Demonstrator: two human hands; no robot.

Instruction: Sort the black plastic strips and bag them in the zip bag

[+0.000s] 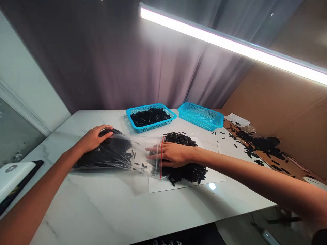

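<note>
A clear zip-lock bag with a red strip along its mouth lies on its side, its left part bulging with small black stick-shaped pieces. My left hand grips the top of that filled end, thumb apart from the fingers. Inside the bag's mouth are the outstretched fingers of my right hand, which is open. Several loose black pieces lie in the bag near those fingertips. Under and around my right hand, a heap of black pieces rests on a white sheet. The right palm's underside is hidden.
At the back of the white table stand a blue basket of black pieces and another blue basket. More black pieces are scattered along the right side near paper. A bright tube light hangs above.
</note>
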